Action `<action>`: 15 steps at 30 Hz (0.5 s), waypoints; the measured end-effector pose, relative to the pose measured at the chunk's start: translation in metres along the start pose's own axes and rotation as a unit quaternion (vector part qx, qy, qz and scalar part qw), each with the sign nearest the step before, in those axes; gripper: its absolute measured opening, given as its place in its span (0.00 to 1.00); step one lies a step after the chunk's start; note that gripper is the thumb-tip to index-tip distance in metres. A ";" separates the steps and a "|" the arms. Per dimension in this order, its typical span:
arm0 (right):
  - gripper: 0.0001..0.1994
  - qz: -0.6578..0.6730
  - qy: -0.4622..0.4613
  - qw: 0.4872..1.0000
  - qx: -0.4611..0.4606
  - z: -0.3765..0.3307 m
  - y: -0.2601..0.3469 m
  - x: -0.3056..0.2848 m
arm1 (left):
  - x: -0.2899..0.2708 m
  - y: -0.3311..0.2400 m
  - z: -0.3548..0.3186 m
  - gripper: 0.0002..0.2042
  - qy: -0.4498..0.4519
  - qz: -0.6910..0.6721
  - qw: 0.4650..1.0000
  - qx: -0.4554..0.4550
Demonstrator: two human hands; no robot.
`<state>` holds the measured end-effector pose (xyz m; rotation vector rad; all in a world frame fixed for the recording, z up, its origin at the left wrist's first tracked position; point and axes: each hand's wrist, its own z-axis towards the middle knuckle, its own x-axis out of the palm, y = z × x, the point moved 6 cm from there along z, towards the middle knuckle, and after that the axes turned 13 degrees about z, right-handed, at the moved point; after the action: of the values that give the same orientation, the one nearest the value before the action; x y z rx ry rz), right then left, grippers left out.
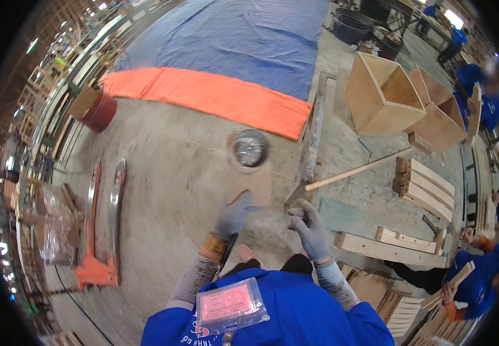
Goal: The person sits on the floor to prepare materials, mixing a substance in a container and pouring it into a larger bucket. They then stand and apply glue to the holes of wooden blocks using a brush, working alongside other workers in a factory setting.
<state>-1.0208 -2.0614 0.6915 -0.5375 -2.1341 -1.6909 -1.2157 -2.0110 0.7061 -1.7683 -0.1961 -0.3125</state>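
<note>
My left hand (234, 215), in a grey glove, is at the lower edge of a flat brown piece of cardboard (250, 183) and seems closed on it. At the cardboard's far end is a round, shiny, dark-rimmed thing (250, 148), smeared by motion; its kind cannot be made out. My right hand (310, 229), gloved too, is held apart to the right with fingers curled in. Whether something small lies between them is hidden. Just beyond it a wooden stick (359, 168) slants up to the right, with a dark flat piece (297, 194) at its near end.
An orange pallet jack (98, 268) stands left, below a red bucket (100, 112). Ahead, a blue tarp (232, 43) with an orange strip (203, 101) covers the floor. Plywood boxes (370, 109), curved wooden parts (428, 187) and a long beam (388, 249) lie right, near co-workers (480, 277).
</note>
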 end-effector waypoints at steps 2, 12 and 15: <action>0.23 -0.030 0.014 0.999 0.009 0.029 -0.010 0.025 | -0.042 -0.027 0.032 0.17 -0.039 0.000 0.999 0.012; 0.18 -0.271 -0.005 0.957 -0.099 0.279 -0.014 0.109 | -0.181 -0.084 0.299 0.20 0.013 -0.247 0.969 0.007; 0.18 -0.295 0.033 0.948 -0.112 0.407 -0.031 0.143 | -0.252 -0.104 0.374 0.19 -0.047 -0.227 0.973 -0.001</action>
<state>-1.1790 -1.6606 0.6498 0.1317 -2.2005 -2.2410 -1.4470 -1.6143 0.6501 -1.7288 -0.6731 -0.5569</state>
